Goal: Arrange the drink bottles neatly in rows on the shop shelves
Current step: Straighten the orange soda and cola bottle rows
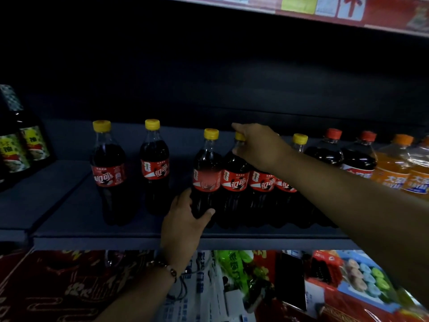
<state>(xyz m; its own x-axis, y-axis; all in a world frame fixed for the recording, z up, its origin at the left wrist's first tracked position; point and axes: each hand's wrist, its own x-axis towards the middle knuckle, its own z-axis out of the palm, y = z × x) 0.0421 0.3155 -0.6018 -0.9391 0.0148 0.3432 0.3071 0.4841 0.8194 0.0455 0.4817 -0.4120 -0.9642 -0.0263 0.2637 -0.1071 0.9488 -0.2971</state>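
Dim shelf (92, 231) here. On the far left, two cola bottles (109, 173) stand apart from the rest. Next over, the left hand (185, 226) has its fingers wrapped around the base of the front cola bottle (206, 173). The right hand (257, 147) pinches the neck of the neighbouring bottle (235, 182) right under its yellow cap, and that one's touching the packed row. Orange soda bottles (394, 168) sit far right.

cola bottles (234, 180) on shelf (92, 228), sauce bottles (25, 147) left
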